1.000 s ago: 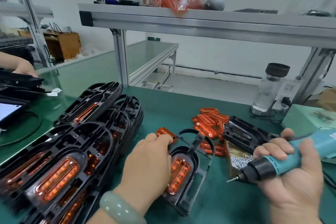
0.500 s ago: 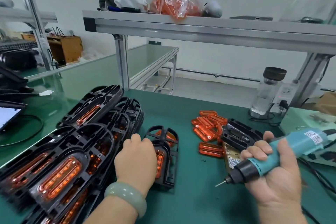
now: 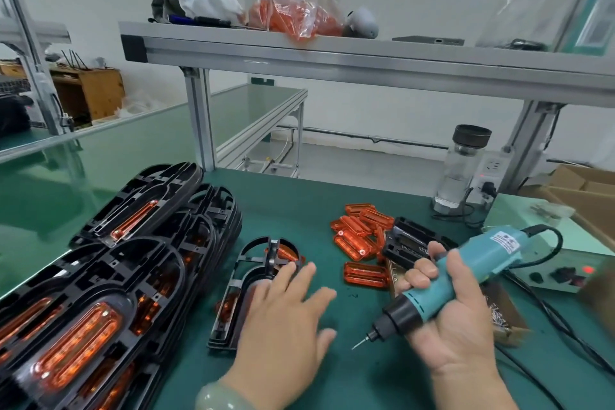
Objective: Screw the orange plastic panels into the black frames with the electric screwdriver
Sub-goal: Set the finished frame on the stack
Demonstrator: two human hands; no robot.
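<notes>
A black frame [image 3: 246,276] with an orange panel in it stands on edge against the pile of finished frames [image 3: 100,276] at the left. My left hand [image 3: 286,319] hovers flat over its near end, fingers spread and straight, holding nothing. To the right my right hand [image 3: 446,319] grips the teal electric screwdriver [image 3: 466,273], bit pointing down-left above the green mat. Loose orange panels [image 3: 357,236] lie in a heap behind the hands, one orange panel [image 3: 366,275] lying apart nearer me.
A small box of screws [image 3: 499,309] and a black frame [image 3: 409,243] sit behind my right hand. A glass bottle [image 3: 462,170], a power strip and a control box [image 3: 562,271] with cables stand at the right. An aluminium shelf [image 3: 332,56] spans overhead.
My left hand pushed the frame left against the pile, then let go and spread open. The screwdriver hand stayed at the right, tilting the bit further down.
</notes>
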